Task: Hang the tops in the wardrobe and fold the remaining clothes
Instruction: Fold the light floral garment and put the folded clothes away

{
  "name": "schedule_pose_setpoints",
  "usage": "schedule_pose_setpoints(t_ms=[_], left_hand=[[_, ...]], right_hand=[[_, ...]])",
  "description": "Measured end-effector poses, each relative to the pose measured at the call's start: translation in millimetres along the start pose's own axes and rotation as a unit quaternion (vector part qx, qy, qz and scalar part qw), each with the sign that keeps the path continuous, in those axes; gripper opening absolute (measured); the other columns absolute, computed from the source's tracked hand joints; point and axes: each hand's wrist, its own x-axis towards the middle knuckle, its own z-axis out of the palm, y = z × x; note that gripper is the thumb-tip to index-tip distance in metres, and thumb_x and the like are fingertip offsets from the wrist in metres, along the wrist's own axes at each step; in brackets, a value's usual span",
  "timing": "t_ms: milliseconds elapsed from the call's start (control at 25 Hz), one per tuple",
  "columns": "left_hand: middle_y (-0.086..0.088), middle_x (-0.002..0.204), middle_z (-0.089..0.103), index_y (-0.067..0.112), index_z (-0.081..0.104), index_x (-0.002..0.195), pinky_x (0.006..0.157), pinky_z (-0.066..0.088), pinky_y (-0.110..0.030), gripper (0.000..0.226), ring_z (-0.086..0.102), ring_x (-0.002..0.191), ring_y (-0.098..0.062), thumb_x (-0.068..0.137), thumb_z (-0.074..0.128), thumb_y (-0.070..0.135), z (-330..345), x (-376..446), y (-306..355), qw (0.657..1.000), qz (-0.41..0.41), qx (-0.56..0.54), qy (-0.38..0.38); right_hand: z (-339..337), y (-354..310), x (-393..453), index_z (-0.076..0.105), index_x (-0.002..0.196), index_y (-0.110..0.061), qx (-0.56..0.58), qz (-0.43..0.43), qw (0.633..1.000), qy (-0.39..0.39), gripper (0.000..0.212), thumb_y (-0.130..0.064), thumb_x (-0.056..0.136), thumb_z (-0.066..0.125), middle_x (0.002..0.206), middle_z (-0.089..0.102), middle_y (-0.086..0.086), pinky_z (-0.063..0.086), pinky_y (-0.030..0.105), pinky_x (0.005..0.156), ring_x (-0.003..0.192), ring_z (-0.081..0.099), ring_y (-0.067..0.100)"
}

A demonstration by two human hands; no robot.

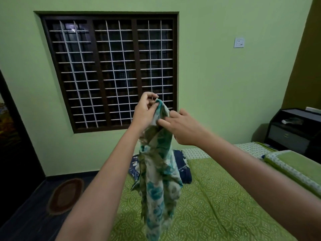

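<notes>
- Head view shows one floral garment (159, 174) held up over the bed (217, 197), its lower end hanging down to about the level of the green bedspread; whether it touches the spread I cannot tell.
- Left hand (145, 113) pinches the top edge of the cloth, fingers (152, 96) curled round a small bunch of fabric.
- Right hand (182, 126) sits just beside it, its fingers fairly straight and laid against the cloth below the top edge; whether the thumb has closed on the fabric I cannot tell.
- Handling, as a judgement: the cloth looks thin, light and very limp. It hangs in loose twisted folds and keeps no shape of its own, so it will sag and slip wherever it is not held.
- Best hold is probably at two points along one edge, such as the shoulders or waistband, spread well apart so the piece opens flat. Which edge is on top is not clear.
- Count: one floral garment in hand; one dark blue patterned cloth (184, 173) heaped on the bed behind it, possibly more than one piece; two hands.
- No wardrobe or hangers are in view.
</notes>
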Motion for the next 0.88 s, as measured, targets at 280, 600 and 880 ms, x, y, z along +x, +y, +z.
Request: schedule_pose_setpoints(t_ms=[280,600,880], left_hand=[[0.003,0.108,0.052,0.016,0.061,0.108,0.082,0.034,-0.017,0.025,0.047,0.096,-0.008,0.098,0.04,0.005,-35.1,-15.6,-18.1,0.98,-0.013,0.196,0.038],[-0.014,0.112,0.06,0.004,0.058,0.109,0.079,0.039,-0.031,0.018,0.055,0.102,-0.028,0.097,0.048,0.012,-73.8,-89.5,-57.6,0.937,-0.176,0.29,-0.077],[-0.007,0.094,0.062,0.016,0.055,0.094,0.065,0.04,-0.029,0.007,0.058,0.086,-0.023,0.096,0.05,0.012,-69.0,-155.7,22.9,0.949,-0.143,0.275,-0.058]], right_hand=[[-10.2,-58.0,-14.8,0.068,0.097,-0.022,0.049,-0.157,0.975,-0.148,0.023,-0.028,0.076,0.074,0.098,0.061,-0.007,0.028,0.031,0.08,0.102,0.045,0.015],[-43.6,12.2,-58.3,0.065,0.095,-0.04,0.24,0.171,0.892,-0.342,0.029,-0.063,0.083,0.052,0.111,0.054,-0.025,0.024,0.043,0.098,0.117,0.037,0.015],[-89.4,-26.1,-104.3,0.046,0.066,-0.02,0.231,0.181,0.918,-0.265,0.031,-0.034,0.084,0.067,0.068,0.046,-0.006,0.034,0.026,0.067,0.076,0.046,0.017]])
